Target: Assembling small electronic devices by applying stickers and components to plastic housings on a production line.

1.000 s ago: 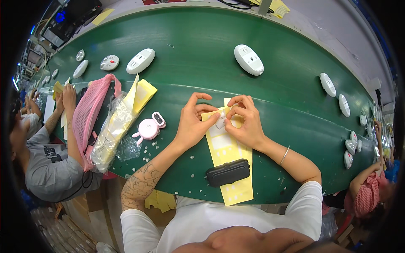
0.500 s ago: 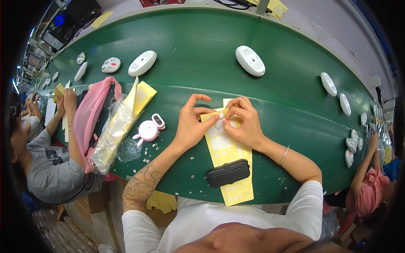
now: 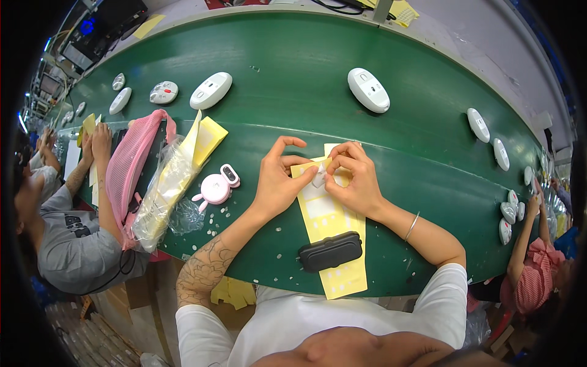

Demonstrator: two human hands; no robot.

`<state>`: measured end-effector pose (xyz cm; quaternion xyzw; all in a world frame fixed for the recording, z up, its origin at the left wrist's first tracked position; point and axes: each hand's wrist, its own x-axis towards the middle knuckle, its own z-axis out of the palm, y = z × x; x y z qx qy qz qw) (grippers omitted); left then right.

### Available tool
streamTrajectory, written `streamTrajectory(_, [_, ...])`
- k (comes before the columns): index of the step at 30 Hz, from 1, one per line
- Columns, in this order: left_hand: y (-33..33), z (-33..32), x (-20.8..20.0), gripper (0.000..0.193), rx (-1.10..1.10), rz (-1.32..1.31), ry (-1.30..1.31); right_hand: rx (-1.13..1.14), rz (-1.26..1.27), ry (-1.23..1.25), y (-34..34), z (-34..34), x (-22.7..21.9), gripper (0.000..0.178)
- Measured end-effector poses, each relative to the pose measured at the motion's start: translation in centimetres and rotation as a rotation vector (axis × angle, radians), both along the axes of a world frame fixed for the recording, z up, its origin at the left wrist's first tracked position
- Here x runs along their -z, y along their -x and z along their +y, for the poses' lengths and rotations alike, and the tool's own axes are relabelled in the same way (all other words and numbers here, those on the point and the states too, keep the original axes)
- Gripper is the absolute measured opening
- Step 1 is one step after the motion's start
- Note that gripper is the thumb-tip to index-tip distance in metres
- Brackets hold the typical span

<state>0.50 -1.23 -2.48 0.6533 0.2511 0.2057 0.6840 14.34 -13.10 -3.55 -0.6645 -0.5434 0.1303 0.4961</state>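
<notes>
My left hand point(image 3: 281, 179) is closed, its thumb and forefinger pinched at the upper edge of a yellow sticker sheet point(image 3: 315, 208). Facing it, my right hand point(image 3: 354, 178) also pinches with thumb and forefinger. Between the fingertips is a small translucent sticker point(image 3: 318, 179), which both hands seem to hold; its edges are partly hidden by the fingers. The sheets lie on the green bench in front of me, with white patches and small pale dots on them. A black oblong case point(image 3: 331, 251) rests across their lower part.
White computer mice point(image 3: 369, 90) lie spaced along the green belt point(image 3: 287, 73) beyond. At left are a pink mesh bag point(image 3: 131, 160), plastic-wrapped yellow sheets point(image 3: 168, 196) and a pink rabbit-shaped gadget point(image 3: 215, 188). Co-workers sit on both sides, one in a grey shirt point(image 3: 85, 251).
The mice on the belt have shifted slightly to the right. My hands have barely moved. The right-hand co-worker's hands have come down nearer the mice there.
</notes>
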Motion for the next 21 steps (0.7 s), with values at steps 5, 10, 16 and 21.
streamTrajectory(5, [0.04,0.04,0.02,0.041,0.007,0.026,-0.033,-0.005,-0.018,0.009,-0.02,-0.02,-0.05,0.011])
streamTrajectory(10, [-0.17,-0.16,0.19,0.040,-0.028,-0.019,-0.025,-0.008,-0.010,0.003,-0.04,0.07,0.01,0.011])
streamTrajectory(16, [-0.14,-0.17,0.42,0.039,-0.045,-0.035,-0.049,-0.013,-0.006,-0.006,-0.07,0.03,0.04,0.011])
streamTrajectory(21, [-0.04,-0.14,0.43,0.042,-0.032,-0.009,-0.062,-0.016,0.009,-0.014,-0.07,0.06,0.12,0.011])
